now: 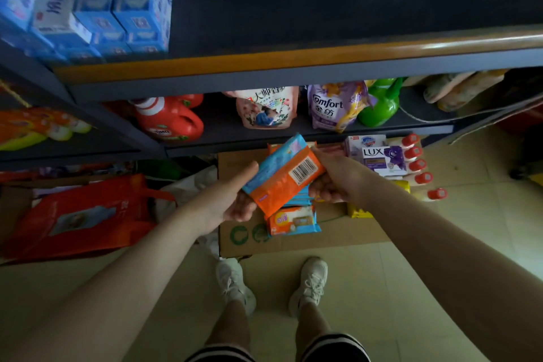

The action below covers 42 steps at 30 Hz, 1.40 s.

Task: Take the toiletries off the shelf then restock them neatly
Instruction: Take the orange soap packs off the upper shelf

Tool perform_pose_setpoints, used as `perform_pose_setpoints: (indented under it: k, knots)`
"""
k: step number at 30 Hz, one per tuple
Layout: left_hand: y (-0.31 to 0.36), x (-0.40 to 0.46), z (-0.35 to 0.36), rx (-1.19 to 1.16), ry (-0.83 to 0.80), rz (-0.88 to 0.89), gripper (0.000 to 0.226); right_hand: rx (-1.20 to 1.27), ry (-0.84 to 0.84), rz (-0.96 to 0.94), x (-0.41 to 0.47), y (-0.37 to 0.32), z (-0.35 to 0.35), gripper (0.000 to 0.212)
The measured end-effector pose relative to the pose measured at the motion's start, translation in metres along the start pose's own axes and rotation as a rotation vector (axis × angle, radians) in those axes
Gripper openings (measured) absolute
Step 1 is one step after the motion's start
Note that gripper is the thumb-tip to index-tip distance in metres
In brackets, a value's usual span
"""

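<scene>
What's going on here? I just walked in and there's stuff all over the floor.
A person stands at a shelf, holding a stack of orange-and-blue packs between the left hand and the right hand. More packs, soap boxes and red-capped bottles lie on flattened cardboard on the floor below.

Person: bare forearms, no sleeves in view; dark shorts (332, 347) with white-striped hems; white lace-up trainers (308, 282), one on each foot.

A small shop's stockroom corner: metal shelving (264, 79) packed with detergent (169, 122), boxed goods (88, 0), more stock on cardboard (338, 232).
</scene>
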<state>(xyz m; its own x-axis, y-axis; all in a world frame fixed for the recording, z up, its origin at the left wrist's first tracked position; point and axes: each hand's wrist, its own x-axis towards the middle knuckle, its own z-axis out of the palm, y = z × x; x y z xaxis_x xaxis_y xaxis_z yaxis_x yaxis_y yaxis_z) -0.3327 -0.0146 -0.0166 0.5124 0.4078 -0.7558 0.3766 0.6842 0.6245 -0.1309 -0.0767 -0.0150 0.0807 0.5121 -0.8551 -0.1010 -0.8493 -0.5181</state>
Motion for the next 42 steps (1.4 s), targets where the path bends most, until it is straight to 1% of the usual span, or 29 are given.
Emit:
perform_pose_setpoints:
  k: [1,3,4,5,6,7,8,9,10,12,13,16,18,20,22,24,25,28,31,34,36,37,39,42]
  knots:
    - [-0.003,0.001,0.0,0.082,-0.012,0.04,0.038,0.017,-0.036,0.012,0.0,0.003,-0.004,0.063]
    - [-0.01,0.004,0.002,0.295,-0.026,0.138,0.023,0.085,-0.128,0.045,0.0,0.011,-0.013,0.068]
    - [-0.014,0.007,0.002,0.426,-0.026,0.182,0.018,0.123,-0.162,0.063,0.0,0.017,-0.017,0.066]
    - [-0.019,0.01,0.003,0.561,-0.016,0.21,0.024,0.153,-0.176,0.073,0.002,0.024,-0.02,0.059]
    - [-0.026,0.014,0.004,0.669,0.001,0.22,0.036,0.178,-0.176,0.072,0.004,0.032,-0.021,0.046]
    - [-0.033,0.018,0.005,0.743,0.025,0.217,0.047,0.188,-0.174,0.056,0.009,0.041,-0.021,0.031]
    - [-0.042,0.021,0.007,0.795,0.043,0.221,0.054,0.201,-0.171,0.03,0.015,0.051,-0.019,0.021]
    - [-0.052,0.025,0.009,0.836,0.054,0.232,0.057,0.204,-0.161,-0.005,0.022,0.06,-0.018,0.023]
    - [-0.063,0.029,0.011,0.861,0.064,0.235,0.058,0.173,-0.138,-0.047,0.03,0.07,-0.016,0.032]
    - [-0.084,0.039,0.011,0.843,0.106,0.19,0.056,-0.001,-0.046,-0.132,0.044,0.087,-0.012,0.048]
    - [-0.095,0.045,0.008,0.82,0.135,0.133,0.056,-0.061,-0.009,-0.147,0.051,0.094,-0.011,0.052]
    - [-0.126,0.068,0.002,0.781,0.198,-0.064,0.066,-0.092,0.025,-0.177,0.075,0.118,-0.006,0.056]
    - [-0.143,0.081,0.006,0.67,0.214,-0.122,0.069,-0.184,0.071,-0.23,0.087,0.135,-0.003,0.057]
    - [-0.154,0.089,0.017,0.467,0.211,-0.103,0.065,-0.276,0.198,-0.262,0.092,0.148,-0.001,0.058]
    - [-0.158,0.094,0.028,0.308,0.229,-0.051,0.062,-0.268,0.346,-0.261,0.095,0.159,-0.002,0.06]
    - [-0.161,0.1,0.032,0.245,0.28,-0.005,0.064,-0.214,0.435,-0.206,0.098,0.167,-0.007,0.061]
    - [-0.162,0.104,0.032,0.244,0.297,0.009,0.066,-0.195,0.447,-0.176,0.101,0.171,-0.009,0.061]
    - [-0.166,0.113,0.033,0.226,0.287,-0.003,0.071,-0.183,0.395,-0.144,0.108,0.175,-0.012,0.054]
    - [-0.174,0.121,0.031,0.228,0.278,-0.012,0.07,-0.224,0.35,-0.147,0.114,0.176,-0.009,0.045]
    - [-0.177,0.125,0.031,0.234,0.272,-0.04,0.073,-0.293,0.371,-0.144,0.117,0.175,-0.011,0.038]
    - [-0.177,0.127,0.031,0.217,0.264,-0.069,0.079,-0.365,0.424,-0.167,0.113,0.169,-0.017,0.031]
    - [-0.176,0.127,0.031,0.208,0.252,-0.089,0.081,-0.411,0.467,-0.206,0.107,0.164,-0.021,0.027]
    - [-0.169,0.124,0.027,0.217,0.227,-0.119,0.081,-0.479,0.536,-0.347,0.092,0.148,-0.028,0.018]
    - [-0.147,0.111,0.015,0.346,0.283,-0.13,0.068,-0.524,0.531,-0.534,0.062,0.111,-0.027,0.005]
